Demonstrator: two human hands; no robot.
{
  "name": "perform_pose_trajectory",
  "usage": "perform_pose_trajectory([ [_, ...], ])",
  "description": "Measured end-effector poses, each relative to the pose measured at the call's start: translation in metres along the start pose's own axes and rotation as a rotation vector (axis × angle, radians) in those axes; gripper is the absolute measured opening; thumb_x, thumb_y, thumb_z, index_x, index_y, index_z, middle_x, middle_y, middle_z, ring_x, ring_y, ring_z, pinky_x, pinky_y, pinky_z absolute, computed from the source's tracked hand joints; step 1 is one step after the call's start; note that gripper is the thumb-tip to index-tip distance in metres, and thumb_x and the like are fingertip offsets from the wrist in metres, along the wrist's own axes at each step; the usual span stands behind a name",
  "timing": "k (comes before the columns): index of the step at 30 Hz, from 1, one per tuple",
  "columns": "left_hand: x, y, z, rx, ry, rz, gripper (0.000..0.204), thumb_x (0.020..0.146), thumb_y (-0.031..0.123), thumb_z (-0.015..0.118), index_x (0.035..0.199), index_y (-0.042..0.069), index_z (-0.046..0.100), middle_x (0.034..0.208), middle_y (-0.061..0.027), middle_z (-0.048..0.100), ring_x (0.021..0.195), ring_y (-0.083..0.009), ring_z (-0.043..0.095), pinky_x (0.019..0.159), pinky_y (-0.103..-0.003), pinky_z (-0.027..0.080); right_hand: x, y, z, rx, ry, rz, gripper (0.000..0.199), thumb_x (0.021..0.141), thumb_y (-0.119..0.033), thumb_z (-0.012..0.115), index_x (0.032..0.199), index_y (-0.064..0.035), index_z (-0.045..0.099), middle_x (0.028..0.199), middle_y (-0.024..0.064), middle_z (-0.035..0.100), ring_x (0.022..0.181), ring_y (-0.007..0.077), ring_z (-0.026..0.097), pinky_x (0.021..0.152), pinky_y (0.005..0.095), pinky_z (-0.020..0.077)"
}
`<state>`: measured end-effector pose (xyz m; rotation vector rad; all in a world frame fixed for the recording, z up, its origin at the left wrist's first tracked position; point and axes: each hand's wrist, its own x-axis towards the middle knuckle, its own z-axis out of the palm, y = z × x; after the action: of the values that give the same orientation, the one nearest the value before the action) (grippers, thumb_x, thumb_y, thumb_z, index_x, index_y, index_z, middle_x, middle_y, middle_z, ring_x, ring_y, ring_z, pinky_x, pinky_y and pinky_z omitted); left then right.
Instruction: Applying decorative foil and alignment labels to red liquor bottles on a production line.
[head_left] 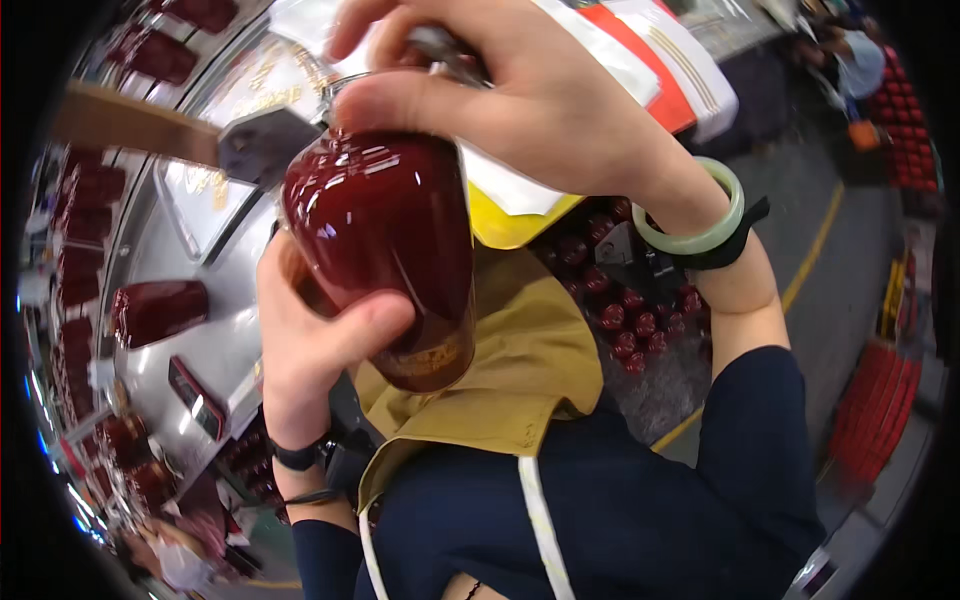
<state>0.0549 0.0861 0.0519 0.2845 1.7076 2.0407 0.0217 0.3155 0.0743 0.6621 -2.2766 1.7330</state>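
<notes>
A glossy dark red vase-shaped bottle (385, 220) with faint gold marking near its base is tilted in front of my chest. My left hand (315, 330) wraps round its lower left side, thumb across the front. At the narrow top, my right hand (500, 100) curls its fingers, with the thumb against the neck. Between those fingers shows a small dark, shiny piece (440, 50) whose kind I cannot make out. The bottle's mouth is mostly hidden by my right hand.
On the metal table (160, 385) at left lie another dark red bottle (160, 312) and a phone-like slab (198, 397). A wooden bar (135, 130) with a dark end reaches toward the bottle. A yellow tray (515, 232) stands beyond it. People work farther off.
</notes>
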Motion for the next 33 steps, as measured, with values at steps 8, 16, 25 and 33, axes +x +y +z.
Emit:
perform_pose_trajectory([
  [8,0.023,0.000,0.063,0.356,-0.278,0.140,0.119,0.060,0.030,0.105,0.153,-0.008,0.040,0.147,-0.0192,0.057,0.132,-0.0289,0.060,0.114,-0.043,0.047,-0.082,-0.067,-0.087,-0.547,-0.004,-0.058,0.016,0.094,-0.014,0.075,0.098,0.0011,0.073,0.082,0.0114,0.065,0.078,0.0243,0.066,0.071,0.0343,0.0513],
  [16,0.032,-0.038,0.050,0.613,-0.185,0.498,0.098,0.083,0.027,0.088,0.159,-0.009,0.037,0.164,-0.0259,0.041,0.154,-0.0365,0.038,0.129,-0.050,0.025,-0.277,-0.047,-0.114,-0.809,0.324,0.675,0.020,0.093,-0.019,0.076,0.093,-0.0004,0.070,0.083,0.0169,0.057,0.080,0.0381,0.062,0.072,0.0458,0.0489],
  [25,-0.012,-0.042,-0.026,0.665,0.037,0.286,0.046,0.106,0.008,0.057,0.150,-0.005,0.053,0.158,-0.0203,0.052,0.146,-0.0329,0.051,0.123,-0.050,0.039,-0.514,0.099,0.031,-0.745,0.266,1.212,0.015,0.090,-0.025,0.076,0.093,-0.0110,0.079,0.092,0.0151,0.067,0.086,0.0379,0.070,0.074,0.0502,0.0556],
  [33,-0.028,-0.035,-0.022,0.655,0.306,0.277,0.039,0.110,0.007,0.052,0.146,-0.006,0.058,0.157,-0.0193,0.053,0.143,-0.0289,0.055,0.121,-0.044,0.043,-0.576,0.215,0.122,-0.888,0.277,1.254,0.015,0.090,-0.028,0.075,0.093,-0.0145,0.080,0.092,0.0113,0.068,0.091,0.0332,0.071,0.076,0.0500,0.0563],
])
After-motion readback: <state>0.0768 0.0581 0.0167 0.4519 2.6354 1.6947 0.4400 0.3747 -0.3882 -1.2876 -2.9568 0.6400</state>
